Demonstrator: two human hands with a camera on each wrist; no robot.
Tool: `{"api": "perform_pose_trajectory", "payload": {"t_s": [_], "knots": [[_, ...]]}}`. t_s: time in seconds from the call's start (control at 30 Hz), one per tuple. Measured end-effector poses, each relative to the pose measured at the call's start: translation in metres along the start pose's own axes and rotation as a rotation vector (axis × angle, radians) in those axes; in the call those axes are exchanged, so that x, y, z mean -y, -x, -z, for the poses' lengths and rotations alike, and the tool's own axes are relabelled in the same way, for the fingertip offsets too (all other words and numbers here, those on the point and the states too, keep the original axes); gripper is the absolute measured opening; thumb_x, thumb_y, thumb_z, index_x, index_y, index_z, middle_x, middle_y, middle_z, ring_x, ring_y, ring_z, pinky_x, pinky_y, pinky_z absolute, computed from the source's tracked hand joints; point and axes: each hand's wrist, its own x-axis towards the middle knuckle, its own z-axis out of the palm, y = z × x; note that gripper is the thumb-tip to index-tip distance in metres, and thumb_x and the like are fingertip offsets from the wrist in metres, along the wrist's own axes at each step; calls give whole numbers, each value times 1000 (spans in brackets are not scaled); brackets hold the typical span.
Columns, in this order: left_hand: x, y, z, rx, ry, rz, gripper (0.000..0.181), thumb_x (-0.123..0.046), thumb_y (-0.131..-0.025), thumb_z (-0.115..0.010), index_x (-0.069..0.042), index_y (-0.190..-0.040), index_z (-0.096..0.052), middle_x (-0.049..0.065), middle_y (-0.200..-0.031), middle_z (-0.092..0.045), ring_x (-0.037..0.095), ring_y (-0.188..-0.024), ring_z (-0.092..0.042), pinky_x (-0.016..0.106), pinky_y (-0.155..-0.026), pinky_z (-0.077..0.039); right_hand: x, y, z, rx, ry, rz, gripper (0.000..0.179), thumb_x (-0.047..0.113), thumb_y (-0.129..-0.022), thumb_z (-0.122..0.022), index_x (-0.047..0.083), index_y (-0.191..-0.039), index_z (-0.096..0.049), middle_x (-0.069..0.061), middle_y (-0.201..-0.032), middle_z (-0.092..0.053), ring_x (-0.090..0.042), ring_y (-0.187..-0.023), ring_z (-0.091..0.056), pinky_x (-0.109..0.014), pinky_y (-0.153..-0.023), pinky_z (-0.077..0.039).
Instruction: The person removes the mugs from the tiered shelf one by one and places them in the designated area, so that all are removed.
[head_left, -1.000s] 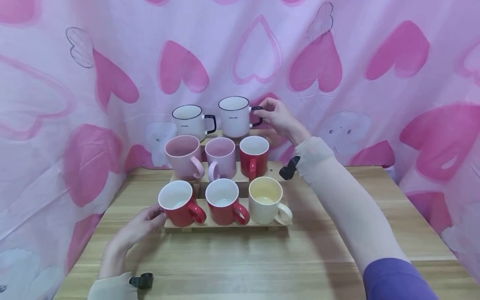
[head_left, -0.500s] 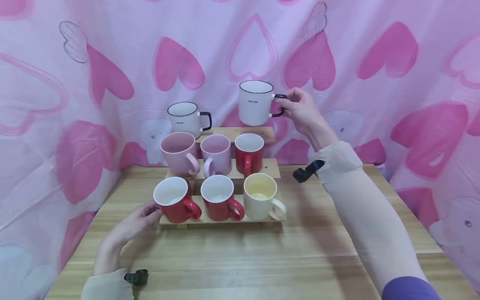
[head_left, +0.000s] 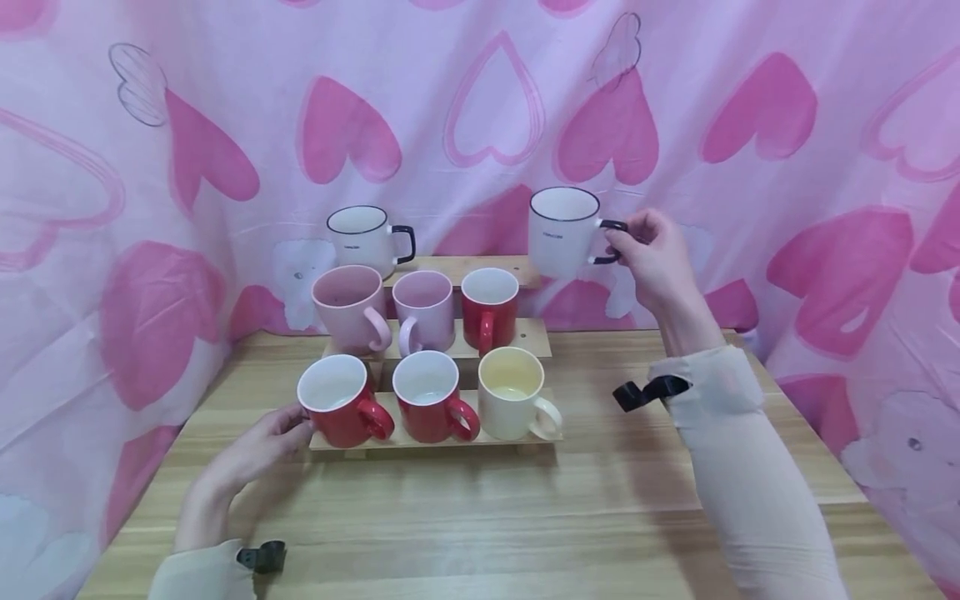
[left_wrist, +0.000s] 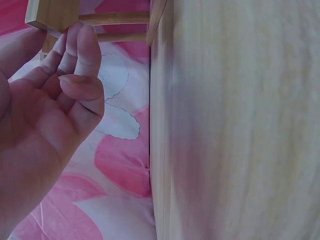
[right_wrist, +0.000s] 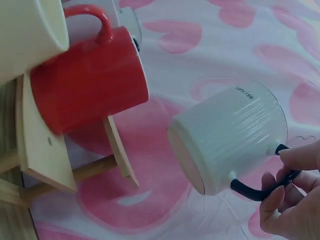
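Note:
My right hand (head_left: 663, 258) pinches the black handle of a white mug (head_left: 564, 237) with a dark rim, held upright in the air right of the rack's top board. In the right wrist view, finger and thumb close on that handle (right_wrist: 255, 194), and the mug's base is apart from any surface. My left hand (head_left: 258, 450) grips the left end of the lowest board of a wooden three-step rack (head_left: 450, 442), beside a red mug (head_left: 345, 408). The left wrist view has its curled fingers and thumb at the board end (left_wrist: 52, 15).
On the bottom step stand another red mug (head_left: 427, 408) and a cream mug (head_left: 512, 408). The middle step holds two pink mugs and a red mug (head_left: 487, 321). A second white mug (head_left: 362, 242) is on top. A heart-patterned curtain (head_left: 450, 83) hangs behind the wooden table (head_left: 420, 525).
My right hand has lifted the white mug off the top step, carried it right, then lowered it slightly beside the rack. The left hand stays at the rack's lower left end.

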Motion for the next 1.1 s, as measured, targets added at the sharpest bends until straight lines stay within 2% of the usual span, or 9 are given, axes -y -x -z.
{"api": "perform_pose_trajectory", "payload": {"t_s": [0.13, 0.27, 0.4, 0.57, 0.67, 0.77, 0.93, 1.1], "knots": [[3, 0, 0, 2, 1, -17, 31, -16, -104, -48, 7, -124, -49, 11, -89, -51, 20, -74, -49, 33, -64, -46, -7, 17, 8, -34, 3, -9, 9, -2, -91, -63, 2, -91, -55, -5, -88, -58, -14, -72, -60, -20, -65, -46], [4, -2, -1, 11, 5, -40, 28, -16, -104, -48, 6, -121, -50, 6, -80, -47, 19, -69, -47, 35, -59, -44, -14, 32, 17, -49, -81, -79, 9, -5, -92, -62, 0, -92, -54, -5, -93, -59, -14, -71, -59, -21, -68, -49], [4, -2, -1, 2, 6, -22, 23, -18, -104, -49, 3, -113, -52, 5, -76, -45, 22, -66, -47, 37, -58, -42, -20, 44, 25, -56, -128, -124, 10, -9, -90, -61, -2, -93, -54, -4, -93, -60, -15, -70, -59, -21, -69, -51], [5, -1, 1, 1, 8, -6, 23, -19, -104, -50, 2, -111, -52, 5, -77, -45, 26, -67, -47, 37, -58, -43, -32, 57, 36, -102, -97, -176, 11, -7, -91, -63, -1, -94, -54, -2, -91, -60, -14, -72, -59, -19, -68, -50], [4, -2, 2, 13, 15, -29, 23, -17, -104, -49, 4, -112, -51, 4, -77, -44, 24, -65, -46, 37, -57, -42, -42, 62, 39, -138, -113, -209, 13, -5, -91, -64, 0, -93, -53, -1, -89, -60, -12, -71, -60, -19, -67, -48], [4, -2, 2, 12, 14, -44, 24, -16, -104, -48, 6, -115, -50, 5, -79, -46, 21, -66, -47, 36, -57, -43, -56, 64, 37, -182, -124, -234, 15, -6, -89, -65, 1, -90, -52, -1, -84, -58, -11, -69, -61, -19, -65, -48], [5, 0, 2, -2, 14, -16, 24, -17, -104, -49, 5, -115, -51, 7, -81, -48, 22, -70, -49, 35, -60, -45, -86, 68, 27, -265, -62, -257, 19, -5, -88, -67, 3, -86, -49, -1, -80, -53, -11, -70, -58, -19, -64, -47], [6, 2, 1, 1, 13, -39, 24, -15, -104, -48, 6, -114, -51, 5, -80, -47, 22, -69, -49, 35, -59, -43, -115, 74, 13, -326, -5, -294, 19, -3, -89, -66, 3, -88, -48, -2, -84, -53, -13, -80, -55, -28, -80, -52]]}}
